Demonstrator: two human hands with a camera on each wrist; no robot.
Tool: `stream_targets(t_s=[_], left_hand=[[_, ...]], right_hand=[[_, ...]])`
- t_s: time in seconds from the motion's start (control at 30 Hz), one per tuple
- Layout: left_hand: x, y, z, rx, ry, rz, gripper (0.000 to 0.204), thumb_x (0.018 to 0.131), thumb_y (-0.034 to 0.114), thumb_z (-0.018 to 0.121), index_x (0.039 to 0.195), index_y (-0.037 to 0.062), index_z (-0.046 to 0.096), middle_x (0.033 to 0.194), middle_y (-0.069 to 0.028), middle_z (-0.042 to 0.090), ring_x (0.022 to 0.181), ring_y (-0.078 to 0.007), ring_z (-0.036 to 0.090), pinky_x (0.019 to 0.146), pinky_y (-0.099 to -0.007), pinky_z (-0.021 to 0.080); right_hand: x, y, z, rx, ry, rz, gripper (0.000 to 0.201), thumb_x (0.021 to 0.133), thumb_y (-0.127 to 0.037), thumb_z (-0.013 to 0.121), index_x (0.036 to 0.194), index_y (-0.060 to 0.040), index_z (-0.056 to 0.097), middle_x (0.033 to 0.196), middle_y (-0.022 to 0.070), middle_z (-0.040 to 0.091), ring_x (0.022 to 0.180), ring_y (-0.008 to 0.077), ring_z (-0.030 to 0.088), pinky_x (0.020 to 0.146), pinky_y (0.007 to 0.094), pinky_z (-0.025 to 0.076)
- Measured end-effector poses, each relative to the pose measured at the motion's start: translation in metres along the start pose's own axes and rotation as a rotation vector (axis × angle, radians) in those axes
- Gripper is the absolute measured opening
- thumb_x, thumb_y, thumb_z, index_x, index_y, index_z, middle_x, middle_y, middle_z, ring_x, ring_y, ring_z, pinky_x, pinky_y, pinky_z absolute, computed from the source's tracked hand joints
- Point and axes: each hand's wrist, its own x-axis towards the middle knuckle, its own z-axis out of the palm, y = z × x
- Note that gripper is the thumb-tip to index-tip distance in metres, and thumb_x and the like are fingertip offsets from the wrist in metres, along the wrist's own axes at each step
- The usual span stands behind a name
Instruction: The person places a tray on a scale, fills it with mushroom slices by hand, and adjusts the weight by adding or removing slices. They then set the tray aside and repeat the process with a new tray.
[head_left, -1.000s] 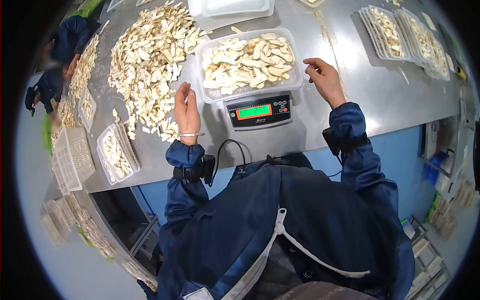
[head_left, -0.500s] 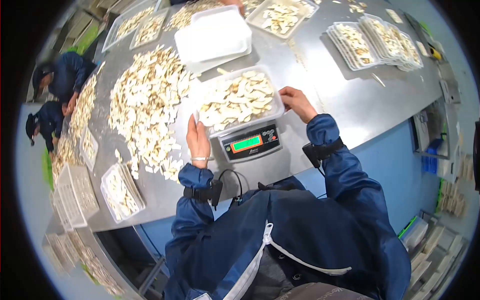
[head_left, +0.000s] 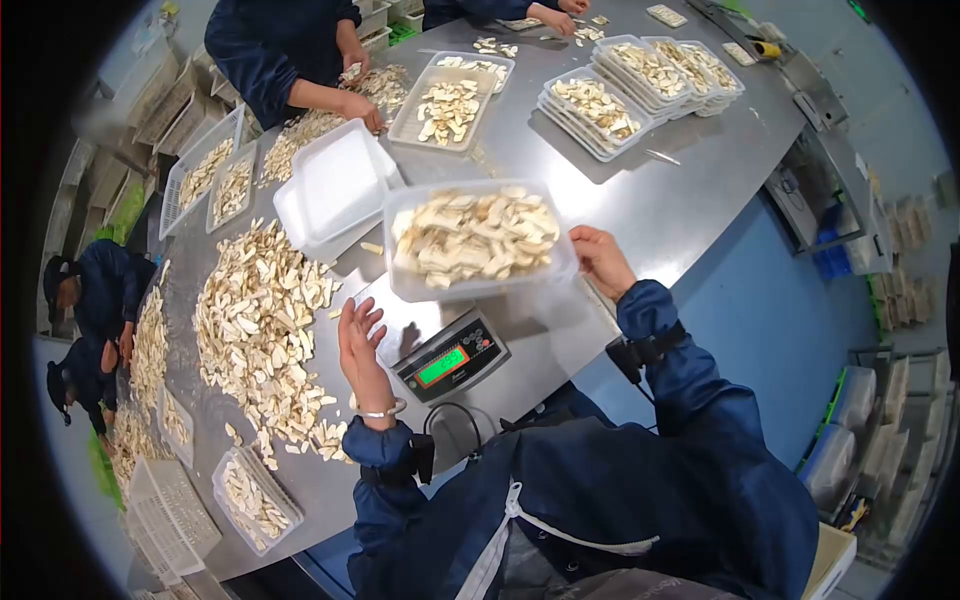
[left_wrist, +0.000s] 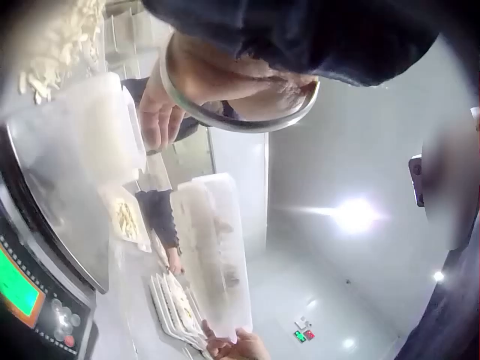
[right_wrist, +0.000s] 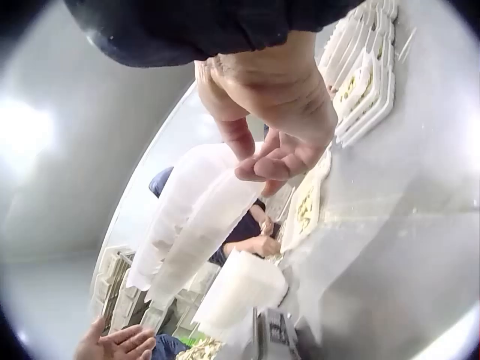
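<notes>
A clear plastic tray [head_left: 470,291] of pale sliced pieces [head_left: 478,236] hangs tilted above the table in the head view. My right hand [head_left: 606,262] pinches its right rim; the right wrist view shows thumb and fingertips of that hand [right_wrist: 277,105] on the tray edge [right_wrist: 206,225]. My left hand [head_left: 362,350] is off the tray, at its lower left, fingers parted and slightly bent, holding nothing. Below the tray is a digital scale [head_left: 478,343] with a lit green display, its platform uncovered. The left wrist view has the tray [left_wrist: 214,255] beyond my left hand [left_wrist: 217,82].
A large heap of slices [head_left: 260,330] lies at left, with filled trays [head_left: 285,497] stacked below it. White empty trays [head_left: 335,182] are stacked behind the scale. More filled stacks [head_left: 597,112] stand back right. People [head_left: 265,55] work across the table.
The tray has risen off the scale, held by my right hand, which has closed on its rim. My left hand, earlier at the tray's left side, has come away from it. The head view has turned.
</notes>
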Motion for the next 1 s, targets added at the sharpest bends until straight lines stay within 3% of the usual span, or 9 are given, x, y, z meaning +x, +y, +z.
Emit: stream_targets(t_s=[0.23, 0.27, 0.3, 0.47, 0.57, 0.73, 0.77, 0.9, 1.0], left_hand=[[0.000, 0.003, 0.071, 0.059, -0.083, -0.005, 0.061, 0.099, 0.045, 0.039, 0.137, -0.0017, 0.038, 0.120, -0.0172, 0.058, 0.107, -0.0241, 0.058, 0.091, -0.0342, 0.045], [-0.002, 0.006, 0.091, 0.059, -0.082, -0.049, 0.051, 0.101, 0.035, 0.037, 0.137, -0.0005, 0.038, 0.119, -0.0161, 0.058, 0.107, -0.0217, 0.058, 0.091, -0.0334, 0.044], [-0.002, 0.005, 0.098, 0.064, -0.082, -0.062, 0.051, 0.101, 0.035, 0.037, 0.137, -0.0004, 0.038, 0.119, -0.0161, 0.058, 0.106, -0.0217, 0.058, 0.091, -0.0335, 0.044], [-0.007, 0.004, 0.118, 0.100, -0.030, -0.100, 0.049, 0.101, 0.034, 0.035, 0.137, 0.0001, 0.038, 0.116, -0.0156, 0.059, 0.104, -0.0217, 0.058, 0.091, -0.0337, 0.044], [-0.006, 0.003, 0.121, 0.119, 0.006, -0.115, 0.049, 0.101, 0.034, 0.035, 0.137, 0.0001, 0.038, 0.115, -0.0153, 0.059, 0.104, -0.0212, 0.058, 0.090, -0.0333, 0.044], [-0.007, 0.004, 0.124, 0.182, 0.031, -0.132, 0.057, 0.101, 0.043, 0.035, 0.137, -0.0005, 0.037, 0.113, -0.0148, 0.060, 0.103, -0.0209, 0.059, 0.090, -0.0337, 0.045], [-0.007, 0.005, 0.125, 0.187, 0.031, -0.137, 0.057, 0.101, 0.043, 0.035, 0.137, -0.0005, 0.037, 0.113, -0.0148, 0.060, 0.103, -0.0206, 0.059, 0.090, -0.0335, 0.045], [-0.010, -0.001, 0.123, 0.203, 0.006, -0.171, 0.056, 0.101, 0.042, 0.036, 0.137, -0.0002, 0.037, 0.112, -0.0141, 0.061, 0.102, -0.0202, 0.059, 0.090, -0.0326, 0.045], [-0.013, -0.010, 0.119, 0.150, -0.032, -0.182, 0.048, 0.102, 0.035, 0.037, 0.133, -0.0009, 0.044, 0.107, -0.0117, 0.064, 0.100, -0.0173, 0.059, 0.091, -0.0305, 0.045]], right_hand=[[0.095, -0.057, -0.109, 0.074, 0.356, -0.307, 0.009, 0.079, -0.001, 0.059, 0.087, 0.0019, 0.060, 0.070, 0.0063, 0.061, 0.056, 0.0136, 0.056, 0.054, 0.0244, 0.046], [0.119, -0.065, -0.131, 0.093, 0.397, -0.338, 0.008, 0.078, 0.000, 0.059, 0.087, 0.0022, 0.059, 0.071, 0.0070, 0.060, 0.057, 0.0147, 0.057, 0.055, 0.0256, 0.047], [0.135, -0.073, -0.144, 0.102, 0.441, -0.374, 0.008, 0.078, 0.001, 0.059, 0.086, 0.0025, 0.059, 0.071, 0.0078, 0.060, 0.057, 0.0159, 0.058, 0.055, 0.0269, 0.049], [0.195, -0.077, -0.181, 0.155, 0.643, -0.283, 0.012, 0.082, -0.002, 0.063, 0.091, 0.0017, 0.055, 0.073, 0.0098, 0.061, 0.059, 0.0174, 0.061, 0.054, 0.0252, 0.050], [0.220, -0.071, -0.197, 0.238, 0.670, -0.278, 0.012, 0.082, 0.000, 0.063, 0.090, 0.0013, 0.055, 0.074, 0.0097, 0.061, 0.058, 0.0179, 0.062, 0.055, 0.0258, 0.051], [0.221, -0.062, -0.210, 0.266, 0.439, -0.193, 0.021, 0.088, -0.011, 0.052, 0.103, 0.0032, 0.055, 0.086, 0.0136, 0.063, 0.073, 0.0253, 0.066, 0.061, 0.0287, 0.054], [0.203, -0.057, -0.220, 0.298, 0.534, -0.162, 0.020, 0.088, -0.011, 0.053, 0.104, 0.0003, 0.056, 0.087, 0.0140, 0.063, 0.076, 0.0250, 0.066, 0.061, 0.0278, 0.053], [0.147, -0.039, -0.183, 0.103, 0.617, -0.170, 0.018, 0.087, -0.009, 0.055, 0.104, -0.0025, 0.058, 0.083, 0.0078, 0.063, 0.064, 0.0141, 0.057, 0.056, 0.0239, 0.046], [0.122, -0.017, -0.121, -0.271, 0.187, -0.237, 0.012, 0.087, -0.007, 0.057, 0.097, -0.0041, 0.062, 0.072, 0.0018, 0.060, 0.059, 0.0089, 0.050, 0.054, 0.0223, 0.041]])
